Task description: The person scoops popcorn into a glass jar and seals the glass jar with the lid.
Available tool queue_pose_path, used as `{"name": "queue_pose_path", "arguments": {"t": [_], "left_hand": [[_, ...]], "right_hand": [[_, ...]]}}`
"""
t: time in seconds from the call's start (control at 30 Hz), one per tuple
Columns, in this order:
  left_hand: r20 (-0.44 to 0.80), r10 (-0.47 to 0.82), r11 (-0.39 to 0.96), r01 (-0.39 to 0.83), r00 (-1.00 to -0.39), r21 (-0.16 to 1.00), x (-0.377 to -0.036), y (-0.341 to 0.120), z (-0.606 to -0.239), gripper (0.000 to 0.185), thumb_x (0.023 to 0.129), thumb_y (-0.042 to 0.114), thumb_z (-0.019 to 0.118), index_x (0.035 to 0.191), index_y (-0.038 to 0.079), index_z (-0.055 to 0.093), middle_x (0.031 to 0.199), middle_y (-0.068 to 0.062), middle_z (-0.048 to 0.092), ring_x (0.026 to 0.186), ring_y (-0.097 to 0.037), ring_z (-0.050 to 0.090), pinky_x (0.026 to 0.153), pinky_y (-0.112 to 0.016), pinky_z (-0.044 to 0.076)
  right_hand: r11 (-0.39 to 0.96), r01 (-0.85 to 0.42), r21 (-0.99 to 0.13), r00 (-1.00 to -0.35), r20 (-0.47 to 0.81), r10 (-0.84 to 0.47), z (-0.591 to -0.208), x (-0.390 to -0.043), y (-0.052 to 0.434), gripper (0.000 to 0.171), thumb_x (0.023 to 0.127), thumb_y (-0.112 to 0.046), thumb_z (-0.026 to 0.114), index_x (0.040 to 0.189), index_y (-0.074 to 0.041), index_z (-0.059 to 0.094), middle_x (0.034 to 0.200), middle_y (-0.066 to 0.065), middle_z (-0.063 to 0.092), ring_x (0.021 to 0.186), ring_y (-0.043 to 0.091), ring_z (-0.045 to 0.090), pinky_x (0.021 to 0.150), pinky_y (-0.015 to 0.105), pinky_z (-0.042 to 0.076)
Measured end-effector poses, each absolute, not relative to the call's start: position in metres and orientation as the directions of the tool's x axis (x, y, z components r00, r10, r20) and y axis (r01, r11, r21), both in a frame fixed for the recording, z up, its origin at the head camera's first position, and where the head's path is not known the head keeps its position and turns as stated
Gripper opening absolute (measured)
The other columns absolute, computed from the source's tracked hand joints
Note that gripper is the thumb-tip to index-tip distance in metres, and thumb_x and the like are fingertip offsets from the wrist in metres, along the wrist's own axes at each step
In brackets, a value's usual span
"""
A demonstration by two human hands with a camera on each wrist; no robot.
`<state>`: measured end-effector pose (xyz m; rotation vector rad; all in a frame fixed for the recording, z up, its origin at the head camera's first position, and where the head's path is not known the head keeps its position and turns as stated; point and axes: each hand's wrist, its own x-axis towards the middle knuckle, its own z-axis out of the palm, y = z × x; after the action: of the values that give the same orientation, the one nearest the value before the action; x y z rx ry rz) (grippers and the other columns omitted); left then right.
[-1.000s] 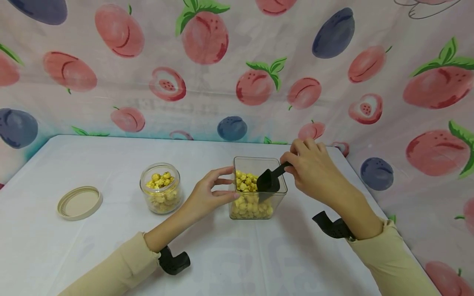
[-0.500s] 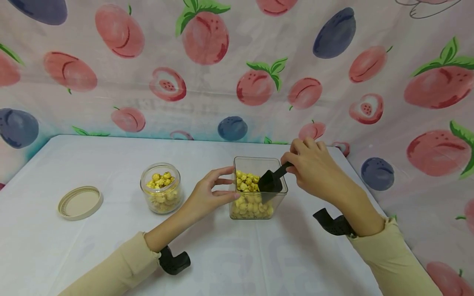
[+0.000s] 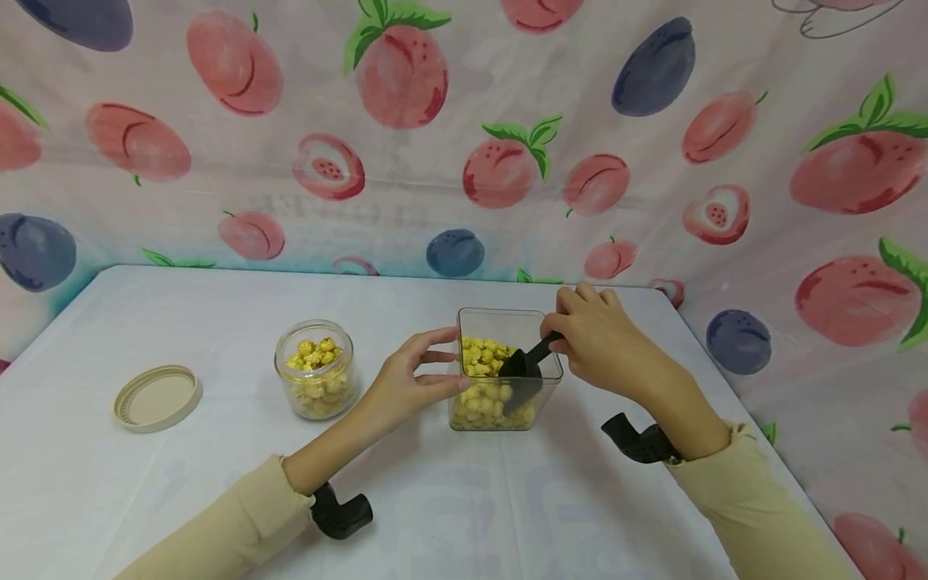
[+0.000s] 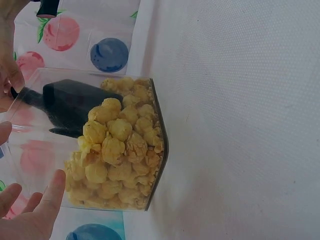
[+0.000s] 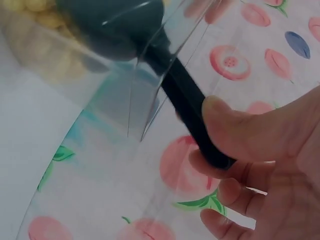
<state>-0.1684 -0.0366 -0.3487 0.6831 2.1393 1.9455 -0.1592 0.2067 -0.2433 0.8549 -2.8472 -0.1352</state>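
A: Where is the black scoop (image 3: 519, 365) sitting?

B: Right of centre in the head view, inside the clear square container (image 3: 503, 322). Its bowl tilts down, the lower edge sunk in the yellow popcorn (image 3: 482, 353).

A: And the hands?

B: Apart, on opposite sides of the container. The right hand (image 3: 602, 342) pinches the handle (image 3: 544, 347) above the right rim. The left hand (image 3: 413, 374) is spread along the left wall, fingers straight, thumb by the near corner; how hard it presses I can't tell.

A: How would you scoop well from there?

B: I'd push the bowl low and leftward, where the popcorn lies deeper, then level it before lifting so pieces don't roll off. I'd let the left hand brace against that push, since the container could slide on the worktop (image 3: 420, 499).

A: Any other caution?

B: Don't lever the handle on the rim; that might tip the container. And the open glass jar (image 3: 313, 324), left of centre, looks nearly full, so small loads would suit it.
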Motion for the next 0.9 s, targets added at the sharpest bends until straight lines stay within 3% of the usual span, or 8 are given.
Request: {"name": "queue_pose_path", "arguments": {"t": [0.2,0.4,0.9], "left_hand": [[0.178,0.431,0.05,0.22,-0.885,0.974,-0.168,-0.036,-0.35,0.064,0.082,0.01,0.071,0.139,0.014,0.042,0.141,-0.006,0.039,0.121,-0.028,0.05,0.09,-0.033,0.053],[0.154,0.439,0.04,0.191,-0.885,0.981,-0.167,-0.033,-0.35,0.064,0.082,0.011,0.07,0.139,0.013,0.041,0.142,-0.007,0.037,0.122,-0.029,0.049,0.089,-0.032,0.053],[0.184,0.425,0.041,0.221,-0.887,0.974,-0.166,-0.032,-0.35,0.064,0.082,0.008,0.071,0.138,0.012,0.042,0.141,-0.008,0.039,0.12,-0.029,0.05,0.088,-0.03,0.053]], "right_hand": [[0.825,-0.551,0.124,-0.819,0.108,-0.564,-0.254,-0.164,0.203,0.009,0.08,-0.006,0.071,0.087,-0.012,0.07,0.078,0.001,0.045,0.078,0.02,0.038,0.068,0.034,0.03],[0.82,-0.572,-0.007,-0.82,0.039,-0.571,-0.275,-0.168,0.202,0.013,0.079,-0.007,0.072,0.092,-0.008,0.071,0.077,0.0,0.047,0.076,0.017,0.039,0.066,0.03,0.025],[0.733,-0.661,-0.161,-0.751,0.133,-0.647,-0.287,-0.179,0.219,0.012,0.08,-0.01,0.071,0.091,-0.007,0.07,0.074,-0.004,0.043,0.075,0.013,0.036,0.069,0.03,0.021]]}}
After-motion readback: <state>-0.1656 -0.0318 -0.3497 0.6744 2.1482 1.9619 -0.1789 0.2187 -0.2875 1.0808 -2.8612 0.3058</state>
